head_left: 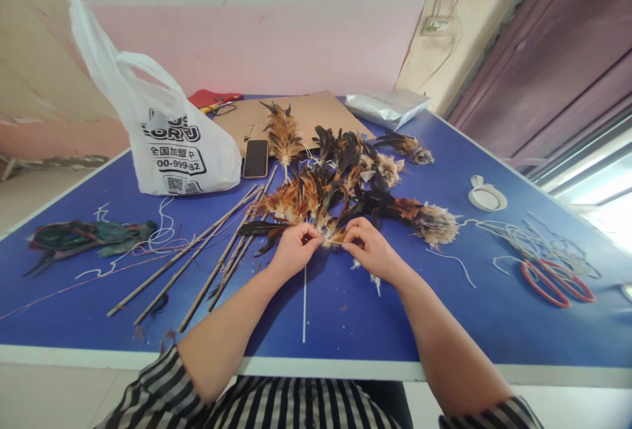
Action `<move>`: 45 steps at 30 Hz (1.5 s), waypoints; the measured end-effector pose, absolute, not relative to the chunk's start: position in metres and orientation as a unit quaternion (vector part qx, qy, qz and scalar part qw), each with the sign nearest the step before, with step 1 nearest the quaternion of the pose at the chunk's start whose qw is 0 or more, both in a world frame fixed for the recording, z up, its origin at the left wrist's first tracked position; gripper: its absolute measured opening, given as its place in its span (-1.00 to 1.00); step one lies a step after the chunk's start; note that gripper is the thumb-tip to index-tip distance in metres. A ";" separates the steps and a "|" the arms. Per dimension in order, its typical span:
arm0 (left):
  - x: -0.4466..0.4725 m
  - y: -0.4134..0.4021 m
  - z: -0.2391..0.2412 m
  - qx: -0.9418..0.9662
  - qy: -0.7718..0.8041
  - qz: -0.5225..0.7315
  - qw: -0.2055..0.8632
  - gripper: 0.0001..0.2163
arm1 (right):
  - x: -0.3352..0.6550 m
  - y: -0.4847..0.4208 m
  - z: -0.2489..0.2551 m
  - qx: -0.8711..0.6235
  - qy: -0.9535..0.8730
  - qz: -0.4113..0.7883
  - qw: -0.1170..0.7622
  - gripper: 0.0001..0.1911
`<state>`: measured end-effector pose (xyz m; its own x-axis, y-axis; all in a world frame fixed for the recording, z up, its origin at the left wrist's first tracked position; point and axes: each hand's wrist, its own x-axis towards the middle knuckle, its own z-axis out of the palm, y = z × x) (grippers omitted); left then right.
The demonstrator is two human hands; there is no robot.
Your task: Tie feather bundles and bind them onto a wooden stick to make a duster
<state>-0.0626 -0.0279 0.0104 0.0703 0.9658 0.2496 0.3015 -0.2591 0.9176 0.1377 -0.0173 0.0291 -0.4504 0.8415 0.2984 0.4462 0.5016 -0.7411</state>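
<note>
My left hand (292,249) and my right hand (370,249) meet over the blue table (444,310). Both pinch the quill ends of a small bunch of brown and black feathers (326,228) between their fingertips. The bunch fans away from me into a larger pile of feathers (345,172). A thin white string (304,304) runs from under the hands toward the table's near edge. Several thin wooden sticks (207,251) lie just left of my left hand.
A white plastic bag (168,139) stands at the back left, a phone (255,158) beside it on cardboard (306,113). Green feathers (83,235) lie far left. Red-handled scissors (555,281), loose string (533,241) and a tape roll (486,199) sit right. A silver packet (385,106) lies at the back.
</note>
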 end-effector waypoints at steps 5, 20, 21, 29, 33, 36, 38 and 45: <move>-0.057 -0.028 0.012 0.515 0.492 0.497 0.495 -0.80 | 0.134 -0.022 0.030 -0.404 -0.837 0.225 0.293 -0.88; -0.061 -0.024 0.016 0.376 0.454 0.539 0.602 -0.75 | 0.131 -0.026 0.031 -0.420 -0.826 0.179 0.331 -0.86; -0.061 -0.023 0.016 0.376 0.456 0.542 0.598 -0.75 | 0.132 -0.027 0.034 -0.432 -0.805 0.179 0.365 -0.79; -0.061 -0.023 0.016 0.390 0.467 0.563 0.560 -0.77 | 0.136 -0.034 0.047 -0.438 -0.762 0.142 0.456 -0.89; -0.061 -0.024 0.018 0.405 0.475 0.563 0.542 -0.78 | 0.131 -0.029 0.038 -0.437 -0.811 0.175 0.349 -0.91; -0.060 -0.025 0.019 0.418 0.476 0.559 0.535 -0.79 | 0.129 -0.027 0.034 -0.445 -0.799 0.188 0.358 -0.91; -0.060 -0.025 0.019 0.430 0.476 0.552 0.532 -0.79 | 0.127 -0.028 0.035 -0.440 -0.788 0.201 0.381 -0.87; -0.056 -0.028 0.008 0.505 0.455 0.506 0.531 -0.80 | 0.114 -0.040 0.041 -0.409 -0.733 0.323 0.437 -0.87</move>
<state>-0.0557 -0.0282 0.0076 0.0732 0.9970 0.0269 -0.0778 -0.0211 0.9967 0.1140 -0.0398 0.0409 -0.2841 0.8818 0.3765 0.3174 0.4570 -0.8309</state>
